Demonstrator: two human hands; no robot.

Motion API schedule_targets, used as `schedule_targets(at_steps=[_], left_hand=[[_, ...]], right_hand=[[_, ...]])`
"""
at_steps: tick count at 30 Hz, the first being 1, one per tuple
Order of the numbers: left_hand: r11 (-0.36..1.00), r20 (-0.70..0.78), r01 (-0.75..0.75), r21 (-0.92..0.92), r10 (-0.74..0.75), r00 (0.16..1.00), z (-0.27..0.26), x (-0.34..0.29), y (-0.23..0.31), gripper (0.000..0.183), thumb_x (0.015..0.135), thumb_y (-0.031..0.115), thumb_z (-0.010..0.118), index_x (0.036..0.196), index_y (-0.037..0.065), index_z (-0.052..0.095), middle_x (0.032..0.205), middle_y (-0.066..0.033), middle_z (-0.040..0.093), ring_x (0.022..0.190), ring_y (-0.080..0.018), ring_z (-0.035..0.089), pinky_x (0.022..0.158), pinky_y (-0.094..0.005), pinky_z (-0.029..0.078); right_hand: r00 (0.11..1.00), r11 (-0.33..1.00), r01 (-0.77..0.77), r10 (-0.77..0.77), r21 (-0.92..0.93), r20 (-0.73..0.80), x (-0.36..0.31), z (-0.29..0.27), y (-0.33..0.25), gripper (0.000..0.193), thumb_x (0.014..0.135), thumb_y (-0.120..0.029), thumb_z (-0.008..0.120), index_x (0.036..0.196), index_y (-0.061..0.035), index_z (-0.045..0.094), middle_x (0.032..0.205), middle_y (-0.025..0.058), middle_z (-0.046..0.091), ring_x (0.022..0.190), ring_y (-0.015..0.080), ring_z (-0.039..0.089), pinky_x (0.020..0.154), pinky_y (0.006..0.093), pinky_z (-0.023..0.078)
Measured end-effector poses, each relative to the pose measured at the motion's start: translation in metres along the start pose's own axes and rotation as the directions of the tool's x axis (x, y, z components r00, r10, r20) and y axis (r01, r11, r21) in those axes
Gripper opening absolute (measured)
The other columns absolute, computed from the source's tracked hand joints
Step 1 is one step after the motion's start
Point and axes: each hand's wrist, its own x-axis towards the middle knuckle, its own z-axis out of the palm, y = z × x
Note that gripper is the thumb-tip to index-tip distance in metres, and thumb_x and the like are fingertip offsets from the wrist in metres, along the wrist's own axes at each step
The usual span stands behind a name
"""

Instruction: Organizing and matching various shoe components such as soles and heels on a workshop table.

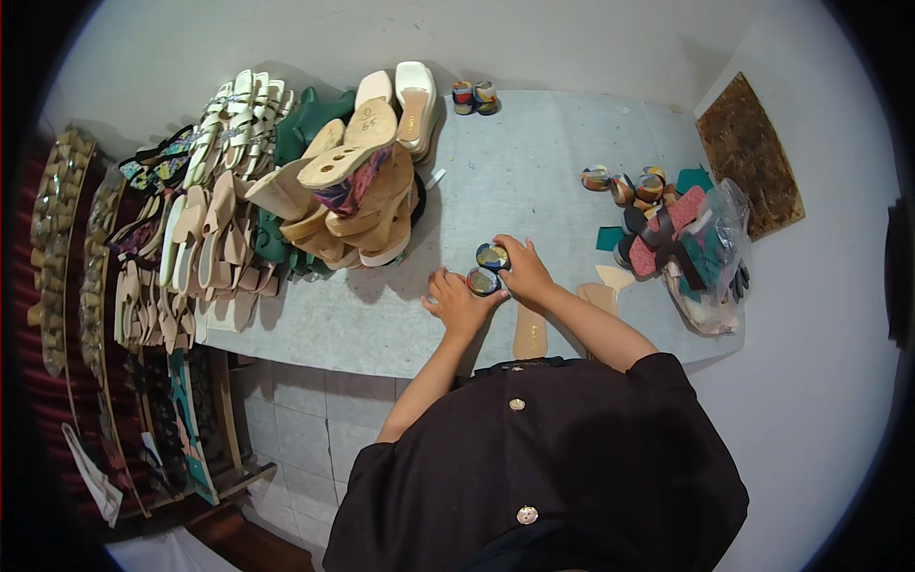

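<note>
Two small rounded pieces wrapped in multicoloured fabric, which look like shoe heels, stand together on the table in front of me. My right hand (524, 272) has its fingers curled round the side of the farther heel piece (493, 255). At the nearer heel piece (483, 280), my left hand (459, 303) rests with its fingers spread and its thumb by the piece's near side. A beige insole (530, 334) lies just below my right hand, partly covered at its near end. More beige insoles (599, 297) lie beside my right forearm.
Stacked wedge soles (367, 181) and rows of sandals (219, 219) fill the table's left. Similar fabric-covered pieces (622, 188) sit at the right, near scraps and a plastic bag (729, 219). A pair (475, 97) stands at the back. A brown board (751, 157) leans on the wall.
</note>
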Motion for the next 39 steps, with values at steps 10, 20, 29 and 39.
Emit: schedule_targets(at_steps=[10,20,29,39], left_hand=[[0.906,-0.042,-0.315,-0.283,0.316,0.948,-0.011,0.021,-0.037,0.077,0.059,0.033,0.072,0.125,0.008,0.041,0.135,-0.0166,0.033,0.128,-0.0323,0.024,0.101,-0.056,0.013],[0.773,0.286,-0.267,-0.575,0.496,0.82,-0.013,0.098,-0.046,0.064,0.069,0.009,0.059,0.131,0.008,0.046,0.125,-0.0129,0.053,0.114,-0.0228,0.05,0.097,-0.0304,0.036],[0.782,0.23,-0.23,-0.579,0.428,0.874,-0.015,0.078,-0.041,0.059,0.064,0.024,0.07,0.118,0.006,0.056,0.106,-0.0142,0.063,0.111,-0.0284,0.051,0.097,-0.0397,0.032],[0.98,-0.002,-0.166,-0.111,0.167,0.986,-0.009,0.022,-0.018,0.069,0.061,0.047,0.076,0.117,0.011,0.055,0.099,-0.0061,0.061,0.103,-0.0235,0.051,0.091,-0.0659,0.014]], right_hand=[[0.991,0.982,0.052,-0.028,-0.182,0.134,0.023,-0.004,-0.006,0.059,0.067,0.004,0.053,0.122,-0.0133,0.041,0.119,0.0083,0.054,0.117,0.026,0.047,0.103,0.0607,0.017],[0.916,0.813,0.398,-0.378,-0.424,0.134,-0.025,0.018,-0.035,0.043,0.07,-0.029,0.069,0.108,-0.016,0.054,0.107,0.0077,0.052,0.104,0.0241,0.05,0.098,0.0578,0.028],[0.888,0.701,0.453,-0.412,-0.551,0.204,-0.027,0.002,-0.014,0.024,0.077,-0.013,0.059,0.099,-0.0214,0.058,0.106,-0.0036,0.053,0.111,0.0186,0.047,0.097,0.0632,0.024],[0.981,0.924,0.083,-0.142,-0.372,-0.134,-0.039,-0.015,-0.006,0.05,0.065,-0.035,0.071,0.107,-0.0122,0.056,0.108,0.0042,0.058,0.108,0.0215,0.052,0.097,0.0628,0.015]])
